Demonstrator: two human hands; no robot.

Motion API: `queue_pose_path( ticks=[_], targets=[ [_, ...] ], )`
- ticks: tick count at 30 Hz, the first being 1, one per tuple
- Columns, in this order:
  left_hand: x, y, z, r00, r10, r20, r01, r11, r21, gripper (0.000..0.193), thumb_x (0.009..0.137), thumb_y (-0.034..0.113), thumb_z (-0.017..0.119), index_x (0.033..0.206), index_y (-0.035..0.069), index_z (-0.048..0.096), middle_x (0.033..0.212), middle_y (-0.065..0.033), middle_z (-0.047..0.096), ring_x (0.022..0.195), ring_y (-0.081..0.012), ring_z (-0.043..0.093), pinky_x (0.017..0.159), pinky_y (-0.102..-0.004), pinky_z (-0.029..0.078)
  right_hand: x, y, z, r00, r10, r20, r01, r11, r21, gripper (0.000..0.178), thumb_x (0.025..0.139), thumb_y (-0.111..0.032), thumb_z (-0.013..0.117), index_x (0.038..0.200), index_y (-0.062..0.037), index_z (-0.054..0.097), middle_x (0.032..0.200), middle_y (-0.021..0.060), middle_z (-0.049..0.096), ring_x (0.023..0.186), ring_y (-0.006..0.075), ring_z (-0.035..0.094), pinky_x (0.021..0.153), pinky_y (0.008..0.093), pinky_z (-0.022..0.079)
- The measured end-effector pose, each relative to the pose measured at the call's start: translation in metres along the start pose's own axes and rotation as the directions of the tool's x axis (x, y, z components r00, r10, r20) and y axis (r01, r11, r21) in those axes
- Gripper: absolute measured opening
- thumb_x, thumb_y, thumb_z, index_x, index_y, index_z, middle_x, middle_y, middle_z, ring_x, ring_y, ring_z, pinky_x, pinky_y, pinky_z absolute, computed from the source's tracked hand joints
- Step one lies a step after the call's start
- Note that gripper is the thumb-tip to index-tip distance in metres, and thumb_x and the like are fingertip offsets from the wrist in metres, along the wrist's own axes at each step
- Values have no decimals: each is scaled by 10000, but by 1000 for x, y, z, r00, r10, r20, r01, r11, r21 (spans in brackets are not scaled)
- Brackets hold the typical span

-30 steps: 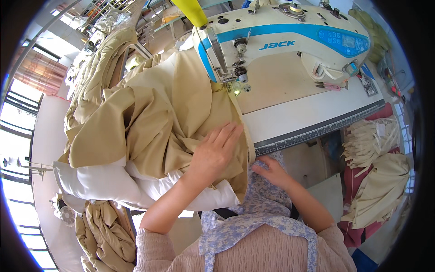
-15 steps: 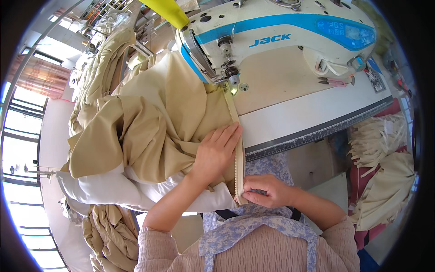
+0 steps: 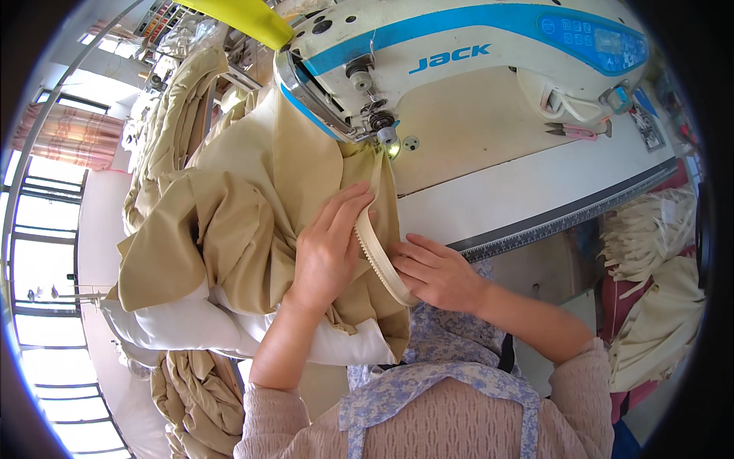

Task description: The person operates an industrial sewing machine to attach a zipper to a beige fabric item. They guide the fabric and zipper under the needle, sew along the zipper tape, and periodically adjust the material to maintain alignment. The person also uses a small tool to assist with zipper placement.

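One cream zipper tape point(image 3: 380, 264) runs lengthwise from below the needle end of the sewing machine point(image 3: 474, 69) toward the person; its long axis bows, bearing slightly left at the left grip point(image 3: 327, 249), then slanting right to the right grip point(image 3: 443, 283), near the front edge of the bench point(image 3: 478, 203); its toothed side faces left. It lies along the right side of the left grip, whose fingers are close together; its lower end reaches the thumb side of the right grip, whose fingers are slightly parted; I cannot tell whether either thumb pinches the tape. Khaki fabric point(image 3: 229, 222) is heaped under the left grip, over the bench's left end; pink-handled snips point(image 3: 579, 131) lie toward the right end.
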State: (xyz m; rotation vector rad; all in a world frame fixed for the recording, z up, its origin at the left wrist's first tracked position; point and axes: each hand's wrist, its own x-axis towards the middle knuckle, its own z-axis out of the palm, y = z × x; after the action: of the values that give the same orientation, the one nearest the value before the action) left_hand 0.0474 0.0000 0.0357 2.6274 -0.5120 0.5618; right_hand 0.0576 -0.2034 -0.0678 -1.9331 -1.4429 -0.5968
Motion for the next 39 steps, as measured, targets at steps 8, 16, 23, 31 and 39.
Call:
queue_pose_path(
  ticks=[8, 16, 23, 31, 39],
  targets=[
    [1, -10, 17, 938, 229, 261, -252, 966, 58, 339, 722, -24, 755, 1054, 18, 698, 1122, -103, 719, 1164, -303, 683, 1161, -543, 428, -3, 17, -8, 997, -3, -74, 17, 980, 196, 161, 705, -125, 758, 850, -95, 694, 984, 2, 685, 996, 181, 659, 896, 352, 531],
    [4, -18, 26, 912, 297, 284, -327, 943, 65, 373, 652, 12, 777, 1012, 23, 680, 1058, -83, 705, 1142, -283, 699, 1175, -561, 406, -2, 16, -9, 999, 31, -41, -21, 976, 215, 160, 680, -119, 765, 820, -107, 687, 947, -6, 684, 973, 169, 663, 837, 349, 523],
    [4, -25, 29, 906, 311, 285, -342, 938, 62, 372, 654, 57, 778, 1008, 27, 670, 1053, -84, 705, 1114, -257, 708, 1160, -577, 411, 6, 14, -18, 999, 44, 22, -48, 980, 191, 155, 676, -109, 758, 812, -108, 682, 936, -13, 682, 949, 157, 664, 810, 350, 503],
    [23, -48, 35, 904, 347, 251, -381, 919, 101, 382, 666, 74, 777, 1031, 23, 675, 1068, -90, 709, 1057, -244, 715, 1097, -545, 460, 30, 27, -21, 983, 155, 95, -168, 973, 155, 158, 672, -105, 761, 810, -103, 685, 911, 0, 678, 894, 173, 669, 845, 344, 490],
    [30, -58, 34, 914, 307, 266, -349, 928, 130, 352, 724, 80, 724, 1066, 10, 687, 1106, -112, 705, 1092, -259, 700, 1109, -513, 464, 43, 34, -17, 982, -19, 187, -19, 980, 200, 161, 754, -105, 709, 901, -54, 671, 939, 44, 651, 955, 223, 641, 894, 380, 520]
  ],
)
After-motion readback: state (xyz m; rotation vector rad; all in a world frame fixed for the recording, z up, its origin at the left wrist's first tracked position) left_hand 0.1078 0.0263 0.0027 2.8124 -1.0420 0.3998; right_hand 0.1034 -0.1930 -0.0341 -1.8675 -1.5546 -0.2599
